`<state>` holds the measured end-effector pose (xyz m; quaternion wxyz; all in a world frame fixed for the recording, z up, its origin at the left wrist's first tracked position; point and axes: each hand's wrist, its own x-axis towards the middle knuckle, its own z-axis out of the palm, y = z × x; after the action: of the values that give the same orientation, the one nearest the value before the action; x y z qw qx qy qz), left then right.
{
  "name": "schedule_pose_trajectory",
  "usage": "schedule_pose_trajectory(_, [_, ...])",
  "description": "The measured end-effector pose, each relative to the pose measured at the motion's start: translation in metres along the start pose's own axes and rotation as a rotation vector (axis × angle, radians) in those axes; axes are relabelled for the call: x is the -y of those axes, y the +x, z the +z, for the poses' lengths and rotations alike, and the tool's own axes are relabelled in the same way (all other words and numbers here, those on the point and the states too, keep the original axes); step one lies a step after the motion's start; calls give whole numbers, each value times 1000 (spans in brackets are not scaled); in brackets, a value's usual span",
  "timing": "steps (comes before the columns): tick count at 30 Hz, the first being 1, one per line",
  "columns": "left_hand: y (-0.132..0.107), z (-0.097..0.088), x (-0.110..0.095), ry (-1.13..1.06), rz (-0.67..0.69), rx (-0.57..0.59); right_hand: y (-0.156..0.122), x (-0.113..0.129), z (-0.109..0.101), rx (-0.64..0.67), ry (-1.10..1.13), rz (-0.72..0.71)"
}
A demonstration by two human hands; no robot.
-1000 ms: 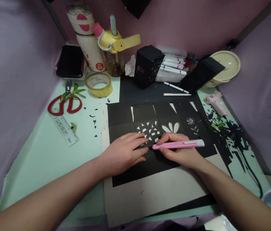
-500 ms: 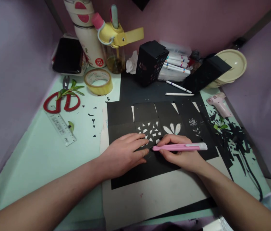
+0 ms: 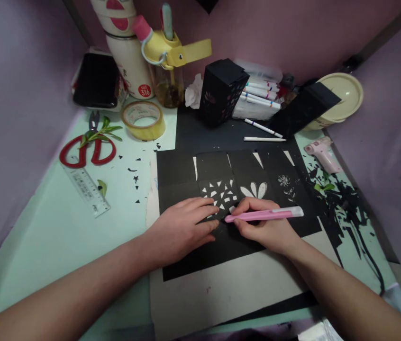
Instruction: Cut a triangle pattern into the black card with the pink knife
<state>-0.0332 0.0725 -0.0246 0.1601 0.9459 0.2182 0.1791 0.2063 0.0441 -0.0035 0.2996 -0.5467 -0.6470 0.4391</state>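
My left hand (image 3: pixel 182 229) lies flat on black card (image 3: pixel 186 265), fingers spread, the fingertips by a panel of small cut-out shapes. My right hand (image 3: pixel 262 225) grips a slim pink craft knife (image 3: pixel 257 215) like a pen. Its tip end points left, close to my left fingertips and low over the card; the blade itself is too small to make out. Other panels of the card carry a cut-out of flower petals (image 3: pixel 254 190) and a finer flower drawing (image 3: pixel 284 181). Beneath the card lies a pale grey board (image 3: pixel 222 296).
Red-handled scissors (image 3: pixel 70 151), a clear ruler (image 3: pixel 86 187) and a tape roll (image 3: pixel 143 121) lie left. Bottles (image 3: pixel 127 61), a black box (image 3: pixel 222 92), white markers (image 3: pixel 260 94) and a cream bowl (image 3: pixel 346 94) stand behind. Black paper scraps (image 3: pixel 350 199) and a pink glue gun (image 3: pixel 323 154) are right.
The rear end of the craft knife has tipped up slightly and its tip has shifted a little. My left hand stays in place on the card. The whole view has moved slightly.
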Motion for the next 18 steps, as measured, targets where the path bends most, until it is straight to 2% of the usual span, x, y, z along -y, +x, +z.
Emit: schedule_pose_trajectory(18, [0, -1, 1, 3, 20, -32, 2, 2, -1, -71, 0, 33])
